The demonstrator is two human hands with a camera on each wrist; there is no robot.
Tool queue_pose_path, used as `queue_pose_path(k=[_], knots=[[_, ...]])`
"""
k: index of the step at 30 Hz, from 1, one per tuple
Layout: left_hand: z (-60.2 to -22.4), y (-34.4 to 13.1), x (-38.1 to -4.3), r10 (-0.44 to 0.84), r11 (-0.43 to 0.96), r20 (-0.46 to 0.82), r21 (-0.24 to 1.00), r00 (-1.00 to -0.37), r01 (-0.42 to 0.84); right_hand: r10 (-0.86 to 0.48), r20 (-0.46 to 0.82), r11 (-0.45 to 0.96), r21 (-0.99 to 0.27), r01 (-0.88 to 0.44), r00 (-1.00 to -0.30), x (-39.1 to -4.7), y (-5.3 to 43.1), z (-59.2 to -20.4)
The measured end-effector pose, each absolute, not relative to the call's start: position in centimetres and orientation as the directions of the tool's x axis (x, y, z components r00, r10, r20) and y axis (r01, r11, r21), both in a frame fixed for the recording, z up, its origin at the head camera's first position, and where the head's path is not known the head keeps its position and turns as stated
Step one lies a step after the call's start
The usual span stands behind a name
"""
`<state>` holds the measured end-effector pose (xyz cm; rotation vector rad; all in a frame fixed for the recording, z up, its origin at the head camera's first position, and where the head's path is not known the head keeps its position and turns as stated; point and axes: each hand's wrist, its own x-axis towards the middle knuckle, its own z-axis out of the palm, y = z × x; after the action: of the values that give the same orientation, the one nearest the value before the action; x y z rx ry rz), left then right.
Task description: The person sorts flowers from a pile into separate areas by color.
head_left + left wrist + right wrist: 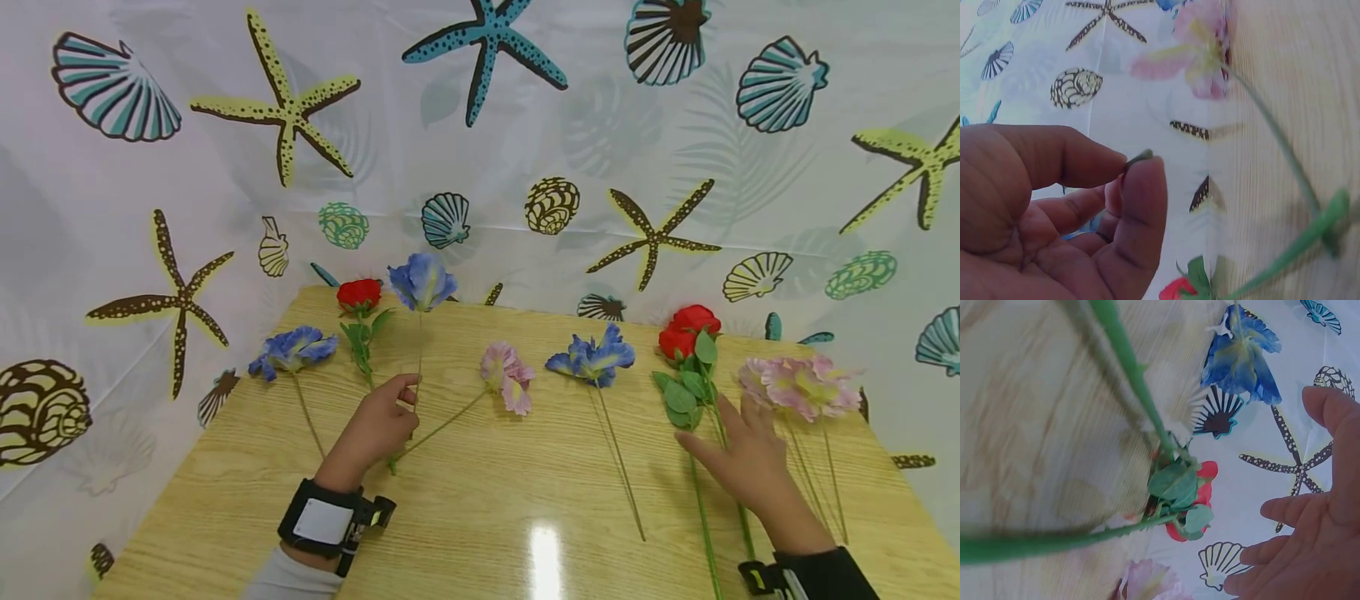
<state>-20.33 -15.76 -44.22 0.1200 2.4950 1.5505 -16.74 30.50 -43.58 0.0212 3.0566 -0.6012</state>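
My left hand [380,425] pinches the thin stem of a blue artificial flower [422,283], holding it upright above the table; in the left wrist view the stem's end [1141,157] shows between thumb and finger. Beneath that hand lie a red rose [359,295] and a pink flower [507,377], their stems crossing. My right hand [750,454] is spread with its fingers apart over two red roses [688,331] with green leaves [1175,486]. It holds nothing; whether it touches their stems I cannot tell. Pink flowers [802,385] lie just right of it.
One blue flower [292,350] lies at the table's left, another blue flower [592,357] right of the middle. The wood-grain table [480,517] meets a white cloth [480,167] printed with shells and starfish at the back and sides.
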Motion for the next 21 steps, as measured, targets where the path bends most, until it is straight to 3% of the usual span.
queue_pose_path(k=[7,21], knots=[[-44.1,-13.3,-19.7,0.295,0.365,-0.029,0.927,-0.955,0.084,0.002,-0.047,0.868,-0.496,0.025,-0.999,-17.1,28.6,-42.8],[-44.9,-9.2,-18.3,0.422,0.177,0.076,0.970,-0.903,0.164,0.002,-0.013,0.733,-0.680,0.010,-1.000,-17.3,24.3,-41.5]])
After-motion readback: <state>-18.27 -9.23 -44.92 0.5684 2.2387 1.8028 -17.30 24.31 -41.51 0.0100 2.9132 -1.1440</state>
